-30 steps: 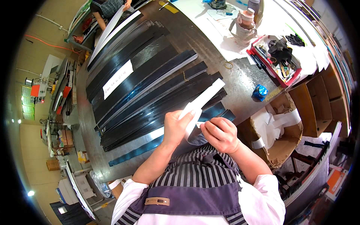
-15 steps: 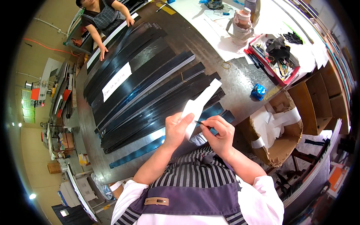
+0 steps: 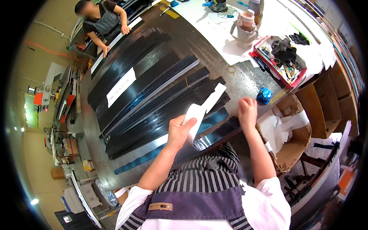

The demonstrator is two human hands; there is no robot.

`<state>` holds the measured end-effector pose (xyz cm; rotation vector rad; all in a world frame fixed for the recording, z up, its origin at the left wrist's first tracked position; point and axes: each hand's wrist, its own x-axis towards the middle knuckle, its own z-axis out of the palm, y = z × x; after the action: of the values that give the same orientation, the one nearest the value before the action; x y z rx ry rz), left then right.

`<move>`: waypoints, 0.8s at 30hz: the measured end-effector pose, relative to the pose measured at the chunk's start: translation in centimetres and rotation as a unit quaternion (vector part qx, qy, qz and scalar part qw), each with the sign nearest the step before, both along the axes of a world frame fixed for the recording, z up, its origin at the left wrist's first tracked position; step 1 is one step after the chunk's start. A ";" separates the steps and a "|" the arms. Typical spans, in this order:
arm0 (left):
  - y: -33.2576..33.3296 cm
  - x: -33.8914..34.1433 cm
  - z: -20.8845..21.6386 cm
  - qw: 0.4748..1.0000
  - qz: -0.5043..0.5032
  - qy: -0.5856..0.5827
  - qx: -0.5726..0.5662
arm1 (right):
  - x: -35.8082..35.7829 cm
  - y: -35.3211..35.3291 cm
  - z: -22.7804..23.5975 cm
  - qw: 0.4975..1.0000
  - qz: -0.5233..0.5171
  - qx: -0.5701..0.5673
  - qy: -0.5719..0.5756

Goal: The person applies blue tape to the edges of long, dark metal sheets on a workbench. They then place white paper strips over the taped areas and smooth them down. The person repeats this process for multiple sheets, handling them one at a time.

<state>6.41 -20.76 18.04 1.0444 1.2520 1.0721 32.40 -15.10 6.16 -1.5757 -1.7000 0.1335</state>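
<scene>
My left hand point(image 3: 178, 133) is closed around a long strip point(image 3: 194, 115), thumb on its white face. The strip's white part runs up to the right with a stepped edge. Below the hand it curls round in a glossy loop. A dark strip point(image 3: 222, 133) lies at that loop; whether it is one piece with the white part I cannot tell. My right hand point(image 3: 247, 112) is raised off the strip, near the table's right edge, its fingers bent and pinched together. Whatever they hold, if anything, is too small to make out. A crumpled blue ball point(image 3: 264, 95) is just beyond them.
Stacks of long black strips point(image 3: 149, 92) cover the metal table point(image 3: 218, 63), one with a white paper label point(image 3: 121, 87). A cardboard box point(image 3: 289, 153) of white scraps stands at right, behind it a red tray point(image 3: 285, 82) of tools. Across the table a person point(image 3: 105, 23) handles a strip.
My right hand has left the strip's edge and moved right and away from me, toward the blue ball. My left hand keeps its hold. The person opposite has shifted their hands along their strip.
</scene>
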 end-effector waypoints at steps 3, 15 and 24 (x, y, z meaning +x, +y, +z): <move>0.2 0.4 -0.1 1.000 -0.005 -0.016 0.006 | -5.0 -3.9 5.8 0.868 0.194 -0.225 0.398; 0.8 1.2 0.9 0.993 -0.028 -0.105 -0.038 | -9.0 -5.7 7.6 0.463 0.274 -0.322 0.779; 0.8 1.5 0.7 0.994 -0.030 -0.092 -0.049 | -9.2 -5.6 7.6 0.466 0.251 -0.322 0.785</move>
<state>7.92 -20.00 18.79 0.8836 1.1072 1.0252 23.18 -20.74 13.73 -0.5024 -0.3369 2.0066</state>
